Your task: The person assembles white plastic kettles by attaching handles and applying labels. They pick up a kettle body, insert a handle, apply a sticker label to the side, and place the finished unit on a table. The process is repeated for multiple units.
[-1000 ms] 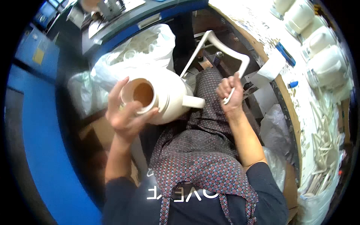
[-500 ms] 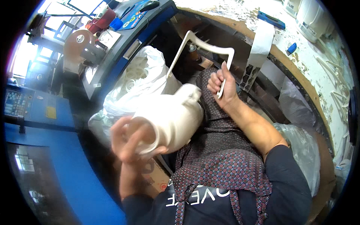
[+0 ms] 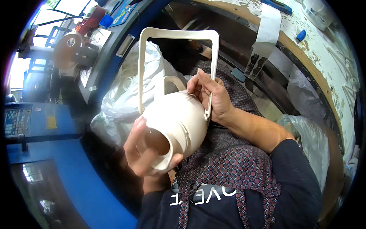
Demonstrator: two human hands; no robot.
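A cream plastic jug-like vessel [image 3: 183,110] lies tilted over my lap, its round mouth turned toward me. My left hand [image 3: 139,152] grips it around the mouth, the thumb on the outer edge and other fingers at the opening. A squared U-shaped cream handle [image 3: 179,34] arches over the vessel's far side. Its right leg runs through my right hand [image 3: 213,95], which is closed around it, and the leg's lower end sits against the vessel's right side. The left leg's end is beside the vessel's left side; I cannot tell if it is attached. A curved cream part [image 3: 173,81] sticks up beyond the body.
Behind the vessel stands a white plastic bag [image 3: 114,101] with ring-shaped pieces inside. A blue machine [image 3: 72,168] is at the left. On the right, a worn white bench [image 3: 301,57] carries more cream handles [image 3: 349,93] and a small blue piece [image 3: 301,35].
The handle has come down and left onto the vessel, its right leg now at the vessel's side. My left hand has turned the vessel more upright and brought it slightly right.
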